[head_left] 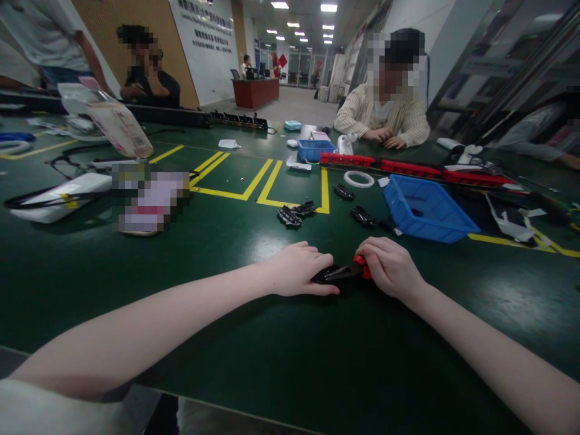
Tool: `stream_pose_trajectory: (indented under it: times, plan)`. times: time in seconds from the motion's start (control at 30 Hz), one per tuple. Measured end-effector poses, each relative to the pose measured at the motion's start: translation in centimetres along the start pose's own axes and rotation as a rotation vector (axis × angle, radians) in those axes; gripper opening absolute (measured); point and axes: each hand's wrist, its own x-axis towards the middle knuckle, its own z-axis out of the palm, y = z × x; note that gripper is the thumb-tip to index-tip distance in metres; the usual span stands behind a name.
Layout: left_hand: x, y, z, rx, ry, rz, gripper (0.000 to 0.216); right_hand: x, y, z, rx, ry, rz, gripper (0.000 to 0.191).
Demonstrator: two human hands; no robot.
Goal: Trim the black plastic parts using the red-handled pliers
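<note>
My right hand (392, 266) is closed around the red handles of a pair of pliers (341, 273), whose dark jaws point left. Thumb and fingers of my left hand (301, 269) pinch a small black part (322, 277) at the jaws. Its exact shape is mostly hidden by the fingers. Both hands are low over the green table (281, 344). Just beyond them lie several small black pieces, among them a ridged black piece (289, 216) and another black piece (362, 216) nearer the right hand.
A blue bin (426, 211) stands beyond my right hand, near a white tape ring (359, 179) and red strips (408, 169). To the left are a phone (154, 202), a white box (58, 196) and a tilted bottle (120, 127). A person (385, 115) sits across the table.
</note>
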Motion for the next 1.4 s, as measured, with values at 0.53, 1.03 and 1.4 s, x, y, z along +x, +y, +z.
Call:
stream_pose_trajectory:
  times: [0.53, 1.03, 1.4]
  plan:
    - [0.05, -0.11, 0.25, 0.013, 0.015, 0.015, 0.044, -0.26, -0.32, -0.01, -0.003, 0.019, 0.042, 0.026]
    - [-0.13, -0.17, 0.41, 0.035, 0.055, 0.07, 0.042, 0.03, -0.72, -0.34, -0.015, 0.005, 0.02, 0.026]
    - [-0.03, 0.2, 0.37, 0.105, 0.05, 0.086, 0.042, -0.16, -0.6, -0.25, 0.008, 0.02, 0.032, 0.025]
